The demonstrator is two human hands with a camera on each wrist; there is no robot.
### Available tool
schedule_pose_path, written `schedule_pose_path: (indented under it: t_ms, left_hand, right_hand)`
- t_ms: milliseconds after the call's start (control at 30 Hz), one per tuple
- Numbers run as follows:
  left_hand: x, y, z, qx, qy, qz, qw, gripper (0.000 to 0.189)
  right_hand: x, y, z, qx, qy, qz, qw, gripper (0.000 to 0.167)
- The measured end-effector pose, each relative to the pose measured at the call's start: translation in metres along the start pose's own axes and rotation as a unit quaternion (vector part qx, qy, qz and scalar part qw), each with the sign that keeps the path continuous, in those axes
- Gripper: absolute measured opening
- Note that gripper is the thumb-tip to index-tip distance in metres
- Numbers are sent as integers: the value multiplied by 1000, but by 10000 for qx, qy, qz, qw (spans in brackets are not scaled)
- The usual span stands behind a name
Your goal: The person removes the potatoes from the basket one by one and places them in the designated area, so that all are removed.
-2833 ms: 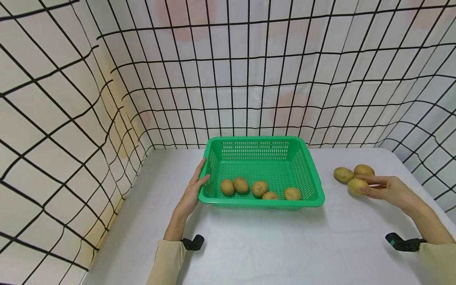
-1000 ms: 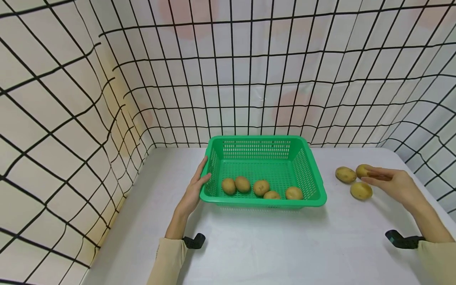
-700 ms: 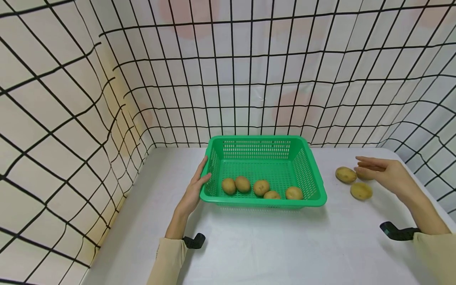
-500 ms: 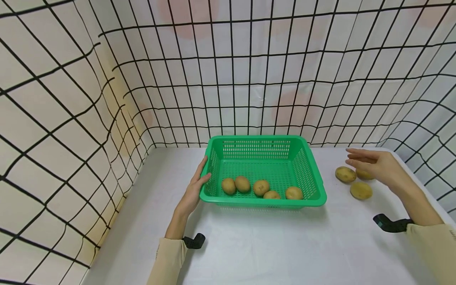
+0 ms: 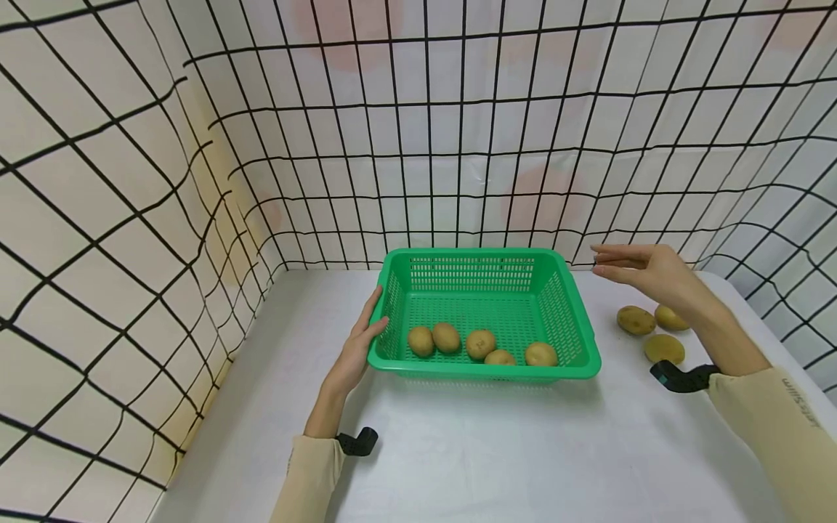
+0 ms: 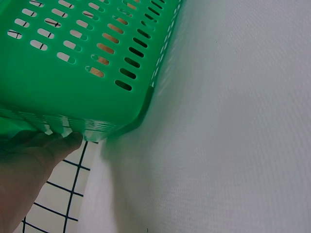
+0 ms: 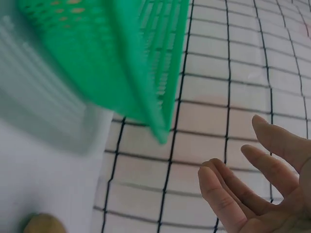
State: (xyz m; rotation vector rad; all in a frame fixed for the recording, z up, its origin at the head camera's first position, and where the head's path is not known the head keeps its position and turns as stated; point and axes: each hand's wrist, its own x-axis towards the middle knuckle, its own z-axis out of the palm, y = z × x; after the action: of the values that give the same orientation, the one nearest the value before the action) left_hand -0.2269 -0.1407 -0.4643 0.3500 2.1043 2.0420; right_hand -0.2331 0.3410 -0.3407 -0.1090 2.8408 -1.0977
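Note:
A green perforated plastic basket [image 5: 484, 371] stands on the white table with several potatoes along its near side, among them one potato [image 5: 540, 354] at the right. My left hand [image 5: 349, 356] holds the basket by its left end, thumb over the rim and fingers along the outer wall; the left wrist view shows fingertips against that wall [image 6: 58, 109]. Raised off the table beyond the basket's right rim, my right hand [image 5: 647, 272] has its fingers extended and apart, with nothing in them. Below its forearm lie three loose potatoes, including a near potato [image 5: 664, 349].
A black wire grid [image 5: 458, 131] encloses the table [image 5: 471, 450] at the back and both sides, close behind the basket. Each wrist wears a small black camera, such as the right wrist camera [image 5: 683, 377].
My right hand has let go of the near potato on the table, then lifted and moved left and away toward the basket. The left hand and basket stay put.

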Motion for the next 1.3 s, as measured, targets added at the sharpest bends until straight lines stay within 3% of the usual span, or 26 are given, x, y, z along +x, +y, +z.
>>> schedule_pose_path:
  t_ms: [300,667,1067,1300]
  left_hand:
    - [0,0,0,8,-8,25,10000,64]
    - [0,1,0,10,-24,74,10000,63]
    - [-1,2,1,62,36,6,10000,63]
    - [0,2,0,109,30,27,9999,63]
  right_hand:
    - [14,-41,7,329,-197,-508,9980,63]
    - [34,-77,33,663,-730,-945,9906,59]
    - [67,-98,72,833,-1662,-1267,9744,53]
    - [85,-96,92,776,-2267,-1304,9621,55]
